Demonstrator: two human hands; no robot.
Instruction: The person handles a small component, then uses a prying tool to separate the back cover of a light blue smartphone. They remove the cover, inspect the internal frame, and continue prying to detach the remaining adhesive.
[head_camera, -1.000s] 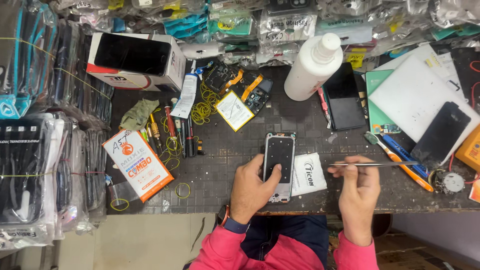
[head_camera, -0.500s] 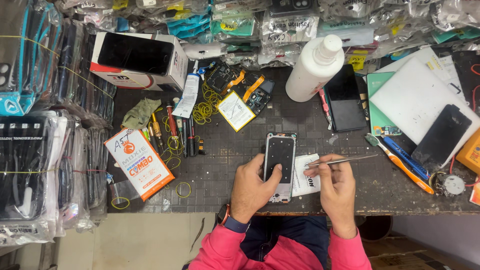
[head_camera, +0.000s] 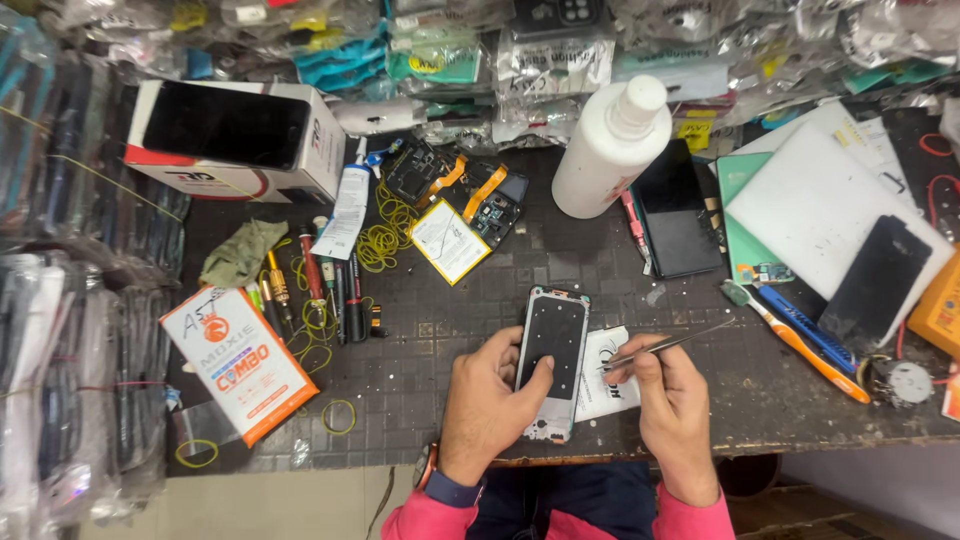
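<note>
A phone frame (head_camera: 553, 350) with a dark inner panel lies upright on the black mat near the table's front edge. My left hand (head_camera: 487, 403) grips its left side, thumb across the lower part. My right hand (head_camera: 672, 400) holds thin metal tweezers (head_camera: 668, 345), their tips pointing left just beside the frame's right edge, over a small white paper packet (head_camera: 604, 390) lying to the right of the frame.
A white bottle (head_camera: 609, 150) stands behind, next to a dark phone screen (head_camera: 676, 210). Screwdrivers (head_camera: 330, 285) and yellow rubber bands lie left of centre, an orange-and-white box (head_camera: 238, 362) at the left. A toothbrush (head_camera: 795, 340) and white pad (head_camera: 825, 205) sit right. Bagged parts crowd the back.
My right hand with the tweezers has moved left, from well right of the frame to right beside it. My left hand stays on the frame.
</note>
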